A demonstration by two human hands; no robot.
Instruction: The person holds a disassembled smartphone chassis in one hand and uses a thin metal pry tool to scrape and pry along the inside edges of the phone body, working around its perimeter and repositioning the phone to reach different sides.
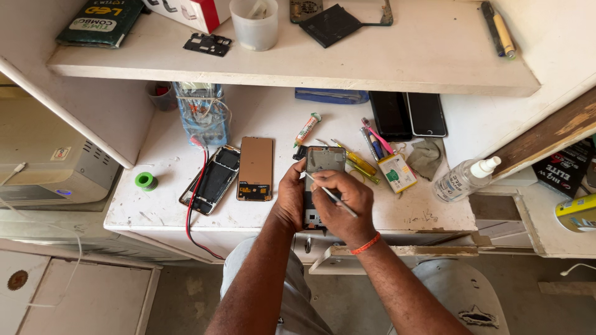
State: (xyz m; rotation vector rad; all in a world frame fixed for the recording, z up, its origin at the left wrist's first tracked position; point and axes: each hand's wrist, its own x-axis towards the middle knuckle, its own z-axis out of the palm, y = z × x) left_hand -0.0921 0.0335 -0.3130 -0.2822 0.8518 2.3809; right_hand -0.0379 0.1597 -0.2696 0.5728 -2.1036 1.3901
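Observation:
My left hand point(290, 197) grips the left side of an opened phone frame point(324, 162) lying on the white workbench point(397, 214). My right hand point(343, 205) holds thin metal tweezers point(329, 194), their tip touching the middle of the frame. An orange thread band circles my right wrist. To the left of the frame lie a copper-backed display panel point(255, 167) and an open phone body point(212, 178) with red and black wires running to it.
Screwdrivers point(360, 162), pens, a small box point(397, 172), a syringe tube point(307, 128), two dark phones point(408, 115), a spray bottle point(464, 178) and a green tape roll point(146, 181) lie around. A shelf point(292, 65) overhangs the bench. A plastic cup point(254, 23) stands on it.

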